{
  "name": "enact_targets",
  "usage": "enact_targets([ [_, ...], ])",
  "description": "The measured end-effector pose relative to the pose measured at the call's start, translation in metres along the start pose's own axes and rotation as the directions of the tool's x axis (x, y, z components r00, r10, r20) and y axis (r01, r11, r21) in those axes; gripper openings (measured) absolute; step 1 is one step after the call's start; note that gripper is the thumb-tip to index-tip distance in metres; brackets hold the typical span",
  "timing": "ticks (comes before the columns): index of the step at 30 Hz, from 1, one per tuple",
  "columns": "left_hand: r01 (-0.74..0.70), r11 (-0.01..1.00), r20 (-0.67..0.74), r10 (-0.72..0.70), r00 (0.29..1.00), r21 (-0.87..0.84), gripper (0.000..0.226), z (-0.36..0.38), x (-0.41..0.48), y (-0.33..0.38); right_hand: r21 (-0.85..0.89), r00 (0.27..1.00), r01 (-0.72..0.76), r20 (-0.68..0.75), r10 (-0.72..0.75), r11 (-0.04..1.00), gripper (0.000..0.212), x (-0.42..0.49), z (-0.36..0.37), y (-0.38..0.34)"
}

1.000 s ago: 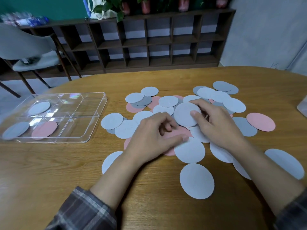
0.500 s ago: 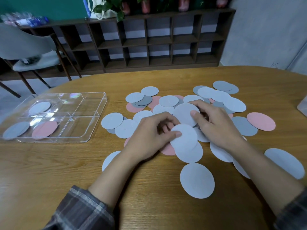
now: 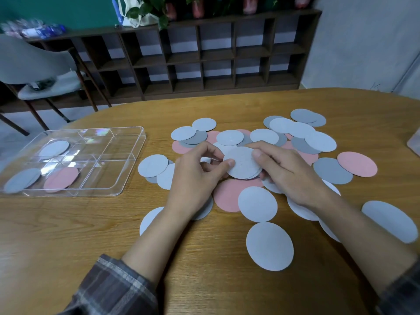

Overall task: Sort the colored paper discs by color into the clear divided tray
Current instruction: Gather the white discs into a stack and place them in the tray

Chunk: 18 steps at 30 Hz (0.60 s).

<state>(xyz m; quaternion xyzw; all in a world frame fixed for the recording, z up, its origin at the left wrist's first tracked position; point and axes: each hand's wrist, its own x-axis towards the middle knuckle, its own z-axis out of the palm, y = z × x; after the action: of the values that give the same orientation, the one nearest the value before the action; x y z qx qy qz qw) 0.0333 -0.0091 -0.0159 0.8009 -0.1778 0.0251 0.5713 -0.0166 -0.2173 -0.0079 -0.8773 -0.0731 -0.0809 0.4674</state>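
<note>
Several light blue, grey and pink paper discs lie scattered over the wooden table (image 3: pixel 68 235). My left hand (image 3: pixel 195 178) and my right hand (image 3: pixel 286 173) together pinch a small stack of light blue discs (image 3: pixel 243 163), lifted a little above the pile. A pink disc (image 3: pixel 227 194) lies just below the hands, a light blue disc (image 3: pixel 258 204) overlapping it. The clear divided tray (image 3: pixel 127 178) sits at the left. It holds a light blue disc (image 3: pixel 53 148) at the back, a grey disc (image 3: pixel 22 180) and a pink disc (image 3: pixel 61 179) at the front.
A large light blue disc (image 3: pixel 269 246) lies near me, another (image 3: pixel 389 220) at the right. A pink disc (image 3: pixel 356 164) and grey disc (image 3: pixel 332 170) lie right of the pile. Behind the table stand a dark shelf unit (image 3: pixel 204 57) and a grey chair (image 3: pixel 41 71).
My left hand has brought a light blue disc up from the pile and joined it to the disc my right hand held. Both hands have moved slightly farther from me.
</note>
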Motion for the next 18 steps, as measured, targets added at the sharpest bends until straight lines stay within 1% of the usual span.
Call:
enact_targets([
  [4,-0.038,0.995,-0.014,0.040,0.999,0.093,0.020,0.002,-0.002,0.002,-0.145,0.999,0.052,0.015,-0.050,0.988,0.031,0.000,0.003,-0.003],
  [6,-0.067,0.985,-0.022,0.072,0.997,0.157,0.023,0.004,-0.002,0.004,-0.187,0.998,0.060,-0.003,-0.062,0.980,0.033,0.001,0.002,-0.002],
  [8,-0.113,0.976,-0.006,0.117,0.993,0.187,0.026,0.004,-0.002,0.005,-0.211,0.997,0.055,-0.046,-0.066,0.976,0.034,0.002,-0.001,0.003],
  [9,-0.135,0.972,0.036,0.131,0.991,0.192,0.026,0.003,-0.002,0.004,-0.213,0.996,0.046,-0.069,-0.062,0.976,0.035,0.002,-0.003,0.005],
  [11,-0.157,0.964,0.194,0.115,0.974,0.215,0.024,0.004,-0.004,0.004,-0.220,0.994,0.026,-0.099,-0.049,0.975,0.037,0.004,-0.006,0.009],
  [13,-0.208,0.929,0.349,0.094,0.932,0.305,0.034,0.005,-0.007,0.001,-0.225,0.992,0.016,-0.116,-0.044,0.974,0.040,0.004,-0.007,0.010],
  [15,-0.250,0.905,0.404,0.099,0.909,0.343,0.044,0.005,-0.008,-0.001,-0.230,0.991,0.015,-0.127,-0.045,0.973,0.042,0.004,-0.008,0.008],
  [18,-0.228,0.932,0.404,0.100,0.909,0.282,0.038,0.003,-0.006,0.000,-0.244,0.990,0.013,-0.133,-0.047,0.970,0.042,0.003,-0.007,0.006],
])
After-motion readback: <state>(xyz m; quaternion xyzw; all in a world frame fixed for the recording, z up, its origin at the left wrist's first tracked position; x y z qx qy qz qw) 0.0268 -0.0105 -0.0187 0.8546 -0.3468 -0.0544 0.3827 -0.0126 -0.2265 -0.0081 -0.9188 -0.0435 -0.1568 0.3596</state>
